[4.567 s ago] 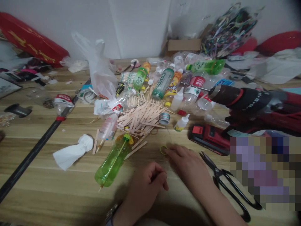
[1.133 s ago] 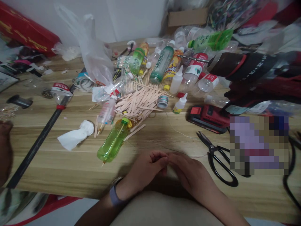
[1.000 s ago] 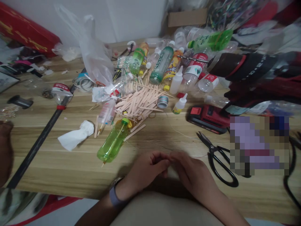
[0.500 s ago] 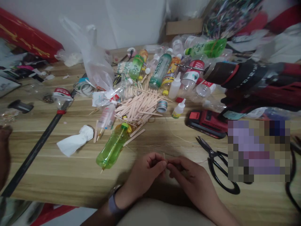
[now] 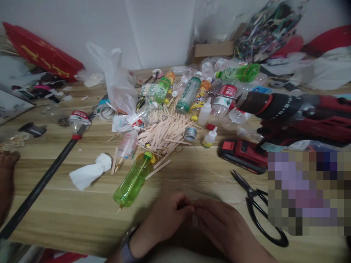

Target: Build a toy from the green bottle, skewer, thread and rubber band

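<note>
My left hand [image 5: 168, 217], with a dark watch on a purple band at the wrist, is closed, its thumb and fingers pinched at the table's front edge. Against it, my right hand [image 5: 226, 223] is closed too, the fingertips of both meeting. Whatever lies between them is hidden and too small to name. A fine thread [image 5: 210, 170] curves over the table beyond my fingers. To the right lie black-handled scissors [image 5: 251, 191], blades pointing away. At the left, a green plastic bottle [image 5: 131, 182] lies on its side with a thin stick through it.
Behind are a heap of wooden craft sticks [image 5: 164, 131], a small glue bottle [image 5: 210, 138] and several plastic bottles. A red power drill [image 5: 290, 109] stands at right, its bit pointing left. A black bar [image 5: 41, 182] lies at left, near another person's hand [image 5: 8, 175].
The view has tilted, so the table things sit lower. My hands stay together, lower in view and with the right fingers straighter. The thin pale tip above my fingertips no longer shows.
</note>
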`<action>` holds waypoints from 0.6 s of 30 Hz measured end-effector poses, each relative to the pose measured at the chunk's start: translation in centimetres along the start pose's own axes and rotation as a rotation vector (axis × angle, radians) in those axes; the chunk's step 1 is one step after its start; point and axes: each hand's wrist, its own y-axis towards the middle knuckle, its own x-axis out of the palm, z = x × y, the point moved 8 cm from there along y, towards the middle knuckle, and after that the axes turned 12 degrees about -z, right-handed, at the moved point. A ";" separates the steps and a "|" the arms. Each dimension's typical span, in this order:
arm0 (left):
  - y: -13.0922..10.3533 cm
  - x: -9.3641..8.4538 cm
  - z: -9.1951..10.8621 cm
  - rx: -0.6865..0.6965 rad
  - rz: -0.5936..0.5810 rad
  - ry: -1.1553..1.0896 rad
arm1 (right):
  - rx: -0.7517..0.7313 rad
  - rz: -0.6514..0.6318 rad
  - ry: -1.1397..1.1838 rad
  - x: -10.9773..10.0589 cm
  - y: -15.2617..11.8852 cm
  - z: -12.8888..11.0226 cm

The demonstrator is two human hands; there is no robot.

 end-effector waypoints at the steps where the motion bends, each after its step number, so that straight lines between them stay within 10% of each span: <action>1: -0.1 -0.1 0.1 -0.002 0.039 0.030 | 0.024 0.002 0.022 0.1 -0.2 0.3; 10: -1.6 0.9 2.9 0.348 0.174 0.580 | 0.289 0.047 0.426 0.5 -1.1 2.8; 18: -2.2 0.9 3.8 0.477 0.187 0.594 | 0.324 0.025 0.481 0.9 -1.1 3.5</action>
